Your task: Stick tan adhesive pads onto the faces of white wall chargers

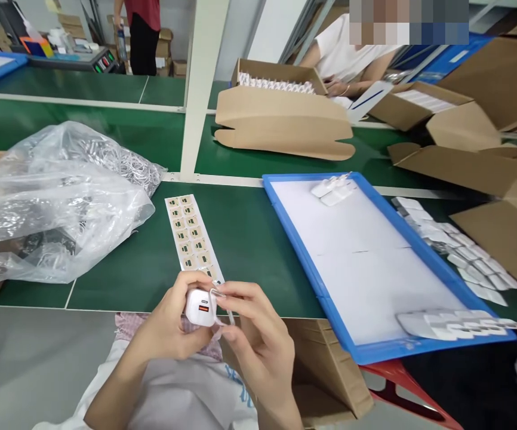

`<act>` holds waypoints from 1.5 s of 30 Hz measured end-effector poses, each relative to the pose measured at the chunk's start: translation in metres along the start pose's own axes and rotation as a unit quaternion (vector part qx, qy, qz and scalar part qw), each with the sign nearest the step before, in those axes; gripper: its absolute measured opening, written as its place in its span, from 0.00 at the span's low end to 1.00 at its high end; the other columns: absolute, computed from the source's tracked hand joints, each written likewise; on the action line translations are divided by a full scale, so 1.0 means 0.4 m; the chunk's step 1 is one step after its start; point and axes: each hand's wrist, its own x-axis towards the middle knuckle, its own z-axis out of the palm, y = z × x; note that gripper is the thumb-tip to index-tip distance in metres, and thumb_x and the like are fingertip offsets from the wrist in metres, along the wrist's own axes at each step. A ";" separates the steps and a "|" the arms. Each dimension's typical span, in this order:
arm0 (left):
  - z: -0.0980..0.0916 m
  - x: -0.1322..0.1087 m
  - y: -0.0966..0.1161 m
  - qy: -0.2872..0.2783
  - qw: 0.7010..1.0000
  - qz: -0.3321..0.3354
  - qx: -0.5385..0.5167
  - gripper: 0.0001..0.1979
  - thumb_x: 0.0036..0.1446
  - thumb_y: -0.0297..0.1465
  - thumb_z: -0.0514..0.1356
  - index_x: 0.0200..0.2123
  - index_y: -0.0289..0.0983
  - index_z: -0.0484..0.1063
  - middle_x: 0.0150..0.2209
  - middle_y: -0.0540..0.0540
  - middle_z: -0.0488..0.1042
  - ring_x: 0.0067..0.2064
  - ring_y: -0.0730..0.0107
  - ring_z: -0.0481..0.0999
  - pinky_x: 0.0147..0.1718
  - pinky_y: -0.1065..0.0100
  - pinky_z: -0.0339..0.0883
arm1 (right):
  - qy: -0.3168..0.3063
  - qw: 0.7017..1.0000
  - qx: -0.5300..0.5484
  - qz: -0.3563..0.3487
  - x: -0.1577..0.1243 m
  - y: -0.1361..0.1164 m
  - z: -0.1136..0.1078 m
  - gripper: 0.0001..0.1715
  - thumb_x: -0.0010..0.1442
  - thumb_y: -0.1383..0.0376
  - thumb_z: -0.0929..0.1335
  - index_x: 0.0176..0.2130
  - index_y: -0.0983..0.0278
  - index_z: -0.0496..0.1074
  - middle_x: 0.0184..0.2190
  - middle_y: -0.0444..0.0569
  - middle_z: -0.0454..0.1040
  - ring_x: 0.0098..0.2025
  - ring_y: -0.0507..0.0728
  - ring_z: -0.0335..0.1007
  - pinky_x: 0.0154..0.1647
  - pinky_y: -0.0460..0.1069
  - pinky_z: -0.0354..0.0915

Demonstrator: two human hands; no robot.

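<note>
My left hand (169,325) is closed around a small white charger (199,308), whose face with one small slot and one orange-red USB port points up toward me. Close against its right side, the fingers of my right hand (258,340) pinch a thin whitish cord (230,316), which loops by the charger's edge. Part of the cord is hidden by my fingers. Just beyond both hands lies a white sheet of beige stickers (190,230), its near end touching the view of my fingertips.
A clear plastic bag (61,197) of silvery coils lies left. On the right, a blue-rimmed tray (352,263) holds white pieces; more white pieces (477,251) lie beyond. Open cardboard boxes (280,119) stand at the back, where a person in white (343,54) sits. Another box (330,370) is below the table edge.
</note>
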 end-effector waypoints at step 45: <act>0.048 -0.009 -0.025 0.127 0.975 0.182 -0.019 0.22 0.71 0.48 0.46 0.62 0.48 0.61 0.52 0.43 0.69 0.54 0.57 0.67 0.54 0.55 0.63 | 0.158 0.947 -0.279 -0.022 -0.011 -0.059 0.127 0.15 0.63 0.60 0.74 0.44 0.62 0.67 0.39 0.50 0.73 0.39 0.56 0.75 0.34 0.48 0.74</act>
